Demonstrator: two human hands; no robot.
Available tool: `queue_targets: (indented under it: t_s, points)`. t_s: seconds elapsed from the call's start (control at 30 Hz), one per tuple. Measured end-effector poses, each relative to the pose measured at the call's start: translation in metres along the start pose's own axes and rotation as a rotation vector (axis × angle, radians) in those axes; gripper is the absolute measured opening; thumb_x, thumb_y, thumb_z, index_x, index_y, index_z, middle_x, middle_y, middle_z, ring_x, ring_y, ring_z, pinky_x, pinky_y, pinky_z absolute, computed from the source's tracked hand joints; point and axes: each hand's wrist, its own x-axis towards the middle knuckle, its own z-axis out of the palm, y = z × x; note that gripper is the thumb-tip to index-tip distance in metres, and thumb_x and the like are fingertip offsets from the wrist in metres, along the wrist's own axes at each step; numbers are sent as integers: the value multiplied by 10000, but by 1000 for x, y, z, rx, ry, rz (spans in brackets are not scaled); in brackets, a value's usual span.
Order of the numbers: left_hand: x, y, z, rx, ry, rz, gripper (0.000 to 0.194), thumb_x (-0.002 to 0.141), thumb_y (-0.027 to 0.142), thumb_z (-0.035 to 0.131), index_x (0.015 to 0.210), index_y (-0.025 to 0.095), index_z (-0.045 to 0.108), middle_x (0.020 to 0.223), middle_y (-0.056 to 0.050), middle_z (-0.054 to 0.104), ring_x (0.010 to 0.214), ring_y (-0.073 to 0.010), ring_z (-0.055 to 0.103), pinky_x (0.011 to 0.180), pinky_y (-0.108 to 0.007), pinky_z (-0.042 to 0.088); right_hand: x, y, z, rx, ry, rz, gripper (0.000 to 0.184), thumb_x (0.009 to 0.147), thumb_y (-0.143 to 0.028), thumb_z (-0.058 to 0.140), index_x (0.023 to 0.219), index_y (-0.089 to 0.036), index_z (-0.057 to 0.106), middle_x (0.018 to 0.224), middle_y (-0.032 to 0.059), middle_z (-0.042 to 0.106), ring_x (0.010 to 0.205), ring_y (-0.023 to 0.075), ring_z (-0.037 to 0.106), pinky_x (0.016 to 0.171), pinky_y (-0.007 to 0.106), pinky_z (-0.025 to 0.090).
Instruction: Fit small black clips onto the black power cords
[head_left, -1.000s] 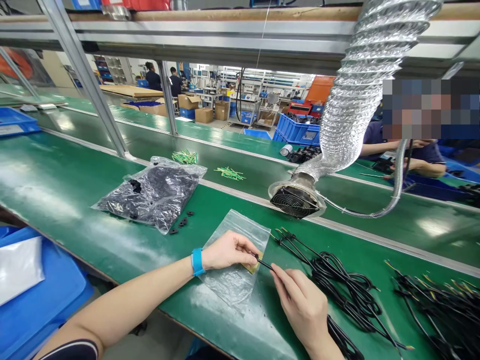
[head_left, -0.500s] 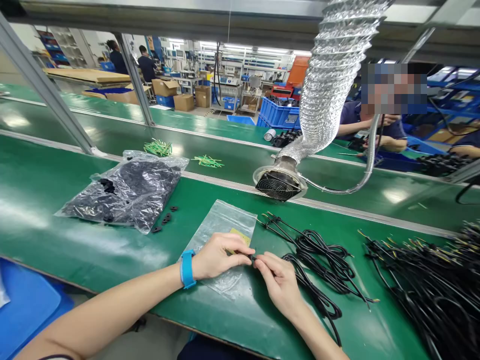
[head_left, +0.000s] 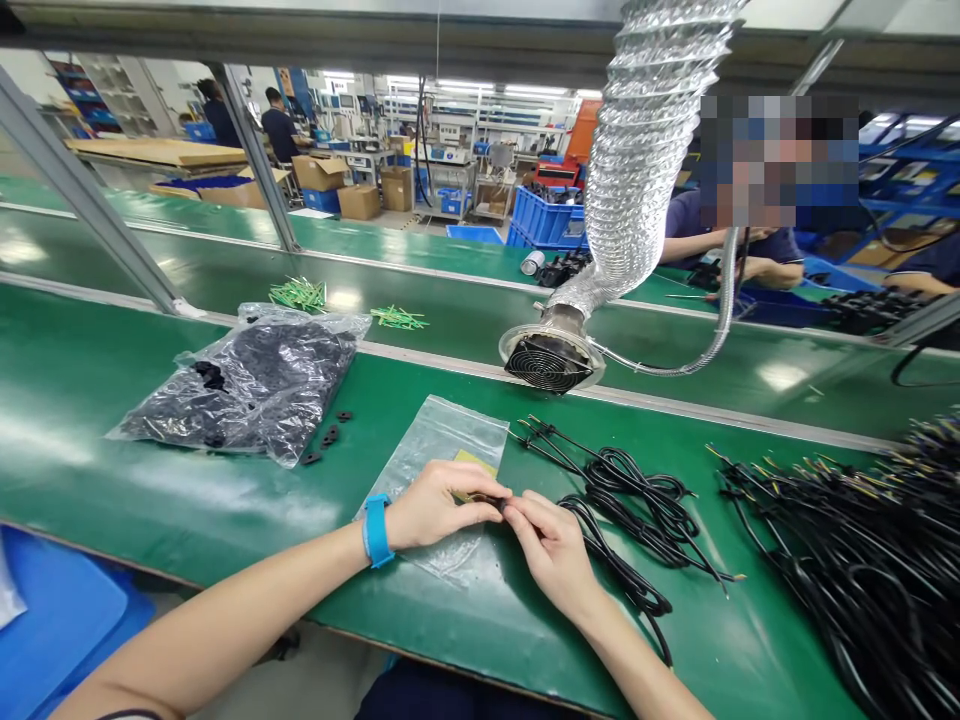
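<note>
My left hand (head_left: 442,508), with a blue wristband (head_left: 379,530), is closed in a pinch on a small black part (head_left: 493,502). Fingertips hide most of that part. My right hand (head_left: 553,550) pinches close against it, fingertips nearly touching the left ones; the black cable seen in its fingers earlier is now mostly covered. Beneath the hands lies a clear zip bag (head_left: 435,440) with a yellow piece (head_left: 474,461) in or under it. Coiled black cables (head_left: 637,490) lie just right of my right hand.
A clear bag of black parts (head_left: 262,375) lies left, with several loose black pieces (head_left: 330,435) beside it. Green-yellow strips (head_left: 397,318) lie beyond. A large cable pile (head_left: 840,570) is at right. A fume duct (head_left: 555,355) hangs ahead; a co-worker (head_left: 750,245) sits across.
The right hand has slid along the black cable up to the left fingertips, covering the stretch that showed between them. The view has shifted, so the bench things sit further left.
</note>
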Motion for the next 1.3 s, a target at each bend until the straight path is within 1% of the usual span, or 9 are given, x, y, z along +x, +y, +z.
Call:
queue_targets:
  t_s: [0.1,0.27,0.53,0.67,0.8,0.9,1.03,1.13,1.3]
  points:
    - [1,-3,-1,-166,-7,-183,530,659,339,835,1141,164,700,1046,-99,723,894,-203,682,812,-316,556,-1,4,2,-116,101,-94,240,975,-201,498,800,-154,655,586,-16,492,503,99,429,480,228,316]
    - [1,-10,1,-228,-39,-413,366,735,388,753,976,114,726,799,-71,729,685,-167,664,681,-304,552,-3,7,2,-232,91,-184,205,979,-183,496,878,-125,665,630,9,531,537,107,462,509,231,337]
    - [2,3,-1,96,-7,19,128,820,257,700,910,194,765,856,-51,742,836,-179,666,819,-304,525,-3,6,1,-103,-38,-51,403,1020,-249,403,668,-167,582,560,-30,423,496,92,422,496,232,304]
    - [1,1,0,177,31,41,138,849,249,663,940,210,759,898,-51,750,857,-183,677,820,-304,535,0,4,0,-177,-49,-51,417,1035,-286,366,740,-166,634,588,-14,492,525,103,473,514,233,340]
    - [1,-6,-3,261,50,31,147,857,260,644,961,233,744,920,-39,741,857,-176,680,803,-288,548,-3,0,-12,-504,-45,-115,266,984,-338,501,1084,-147,657,811,63,651,726,175,591,654,289,456]
    - [0,-8,-7,332,22,59,150,869,287,621,952,246,739,932,-36,742,860,-177,687,773,-268,558,-22,1,-30,-743,-38,-13,405,884,-261,664,1259,-135,577,1015,116,667,927,239,609,836,379,494]
    - [5,-5,-10,407,-27,76,187,877,372,602,950,262,734,970,-30,748,874,-182,701,768,-248,564,-60,9,-55,-870,37,175,421,823,-220,730,1217,-150,600,1082,122,657,1006,257,608,893,417,508]
    - [25,-7,-12,465,-81,73,248,866,448,587,949,268,736,974,-28,748,850,-190,707,747,-248,573,-68,17,-73,-896,29,209,609,799,-314,763,1338,-158,525,1267,150,600,1218,291,527,1036,469,435]
    - [90,-21,-13,600,-133,152,321,863,487,531,965,250,723,978,-44,738,841,-220,703,732,-305,585,-31,40,-106,-823,-174,297,1166,624,-627,802,1496,-47,290,1534,258,310,1444,369,240,1174,512,237]
